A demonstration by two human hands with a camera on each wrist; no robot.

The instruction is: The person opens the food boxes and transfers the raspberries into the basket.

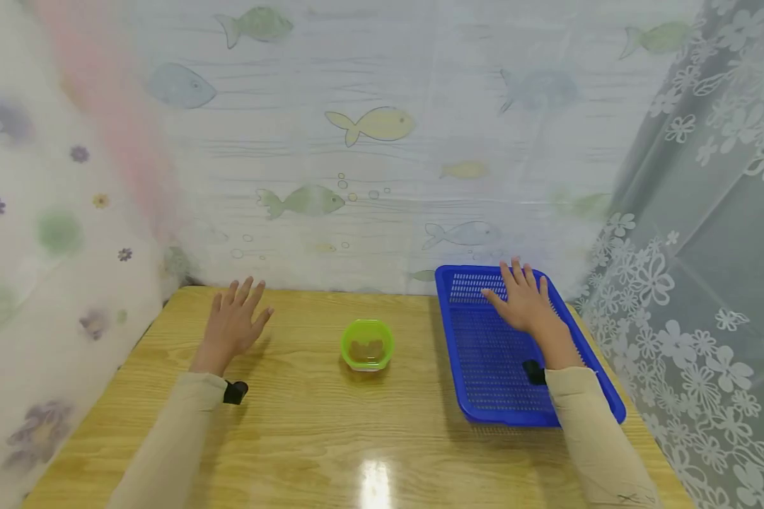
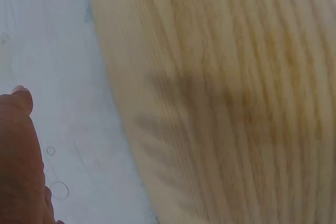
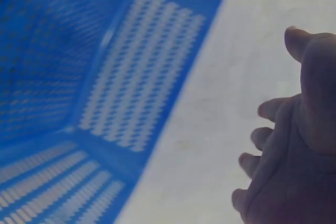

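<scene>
My left hand hovers over the left side of the wooden table, fingers spread and holding nothing. Its shadow falls on the wood in the left wrist view, where only part of the hand shows at the left edge. Over a blue plastic basket on the right, my right hand is held with spread fingers, also holding nothing. Between the hands stands a small green-rimmed container with something brownish inside; what that is cannot be made out. The basket's slotted wall appears beside my right hand in the right wrist view.
A pale curtain with printed fish hangs behind the table's far edge. Flowered sheeting borders the left side, and a translucent flower-patterned curtain the right. Each wrist wears a black camera mount, such as the left one.
</scene>
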